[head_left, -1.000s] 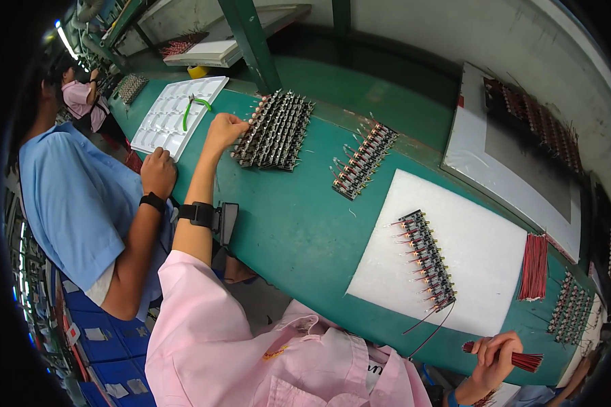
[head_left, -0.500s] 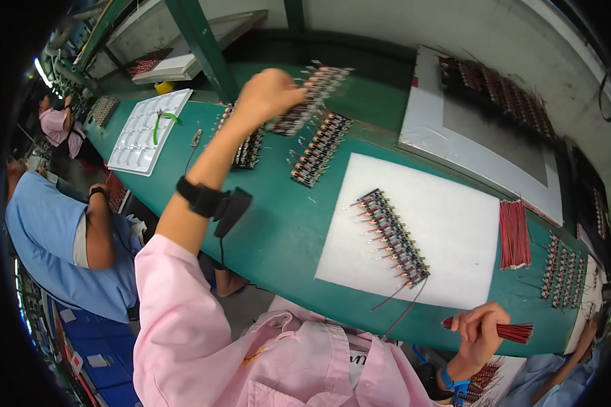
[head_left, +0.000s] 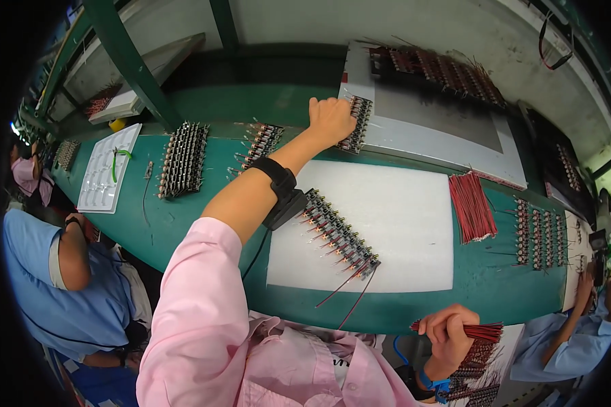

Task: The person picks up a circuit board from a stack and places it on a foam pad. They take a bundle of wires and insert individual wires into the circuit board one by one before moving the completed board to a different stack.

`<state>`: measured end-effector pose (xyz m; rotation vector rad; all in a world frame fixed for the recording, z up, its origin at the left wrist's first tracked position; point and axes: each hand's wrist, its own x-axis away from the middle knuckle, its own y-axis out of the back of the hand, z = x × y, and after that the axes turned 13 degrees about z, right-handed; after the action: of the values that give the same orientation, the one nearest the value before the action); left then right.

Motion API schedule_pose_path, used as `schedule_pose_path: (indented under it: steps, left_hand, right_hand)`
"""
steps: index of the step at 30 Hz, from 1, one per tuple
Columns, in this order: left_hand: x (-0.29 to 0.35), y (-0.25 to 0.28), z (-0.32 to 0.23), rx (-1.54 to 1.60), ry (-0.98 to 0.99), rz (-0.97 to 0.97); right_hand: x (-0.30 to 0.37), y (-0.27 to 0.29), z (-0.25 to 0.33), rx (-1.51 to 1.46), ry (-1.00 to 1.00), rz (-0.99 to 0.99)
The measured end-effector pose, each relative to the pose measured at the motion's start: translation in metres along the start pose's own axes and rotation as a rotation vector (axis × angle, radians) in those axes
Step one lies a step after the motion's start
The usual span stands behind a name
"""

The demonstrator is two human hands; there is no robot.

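My left hand [head_left: 331, 122], its arm stretched over the bench, is closed on the edge of a strip of small circuit boards [head_left: 357, 125], near the front of a large pale panel. Low on the right, my right hand [head_left: 449, 337] is wrapped round a bundle of dark red wires [head_left: 483, 332], whose ends stick out on both sides of the fist. Between the arms, another board strip [head_left: 341, 230] lies slantwise on a white foam sheet [head_left: 414, 224]. It has short leads along one side, and two long wires trail from its near end.
A red wire bundle [head_left: 472, 209] lies right of the foam, before several board strips [head_left: 541, 234]. On the left are stacked strips [head_left: 183, 161], another strip [head_left: 265, 141] and a white tray [head_left: 100, 173] with green-handled pliers [head_left: 117, 163]. Co-workers [head_left: 71, 285] sit on both sides.
My left hand has carried the board strip rightward, from above the other strips at the back to beside the pale panel. The right hand keeps the wires. The view has shifted right.
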<state>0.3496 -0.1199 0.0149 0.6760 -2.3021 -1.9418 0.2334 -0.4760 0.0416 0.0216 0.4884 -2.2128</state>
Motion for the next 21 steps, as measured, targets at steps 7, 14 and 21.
schedule_pose_path:
  steps: [7, 14, 21]
  left_hand:
    - [-0.003, -0.004, -0.003, -0.030, -0.016, 0.067]
    - [0.018, 0.020, 0.030, -0.078, -0.120, -0.095]
    - [0.108, 0.131, 0.127, -0.056, 0.180, 0.000]
  right_hand:
    - [-0.003, 0.001, -0.005, -0.012, 0.015, 0.013]
    - [-0.013, -0.010, -0.005, -0.001, -0.044, 0.025]
    - [-0.019, -0.006, -0.006, 0.000, -0.032, 0.051]
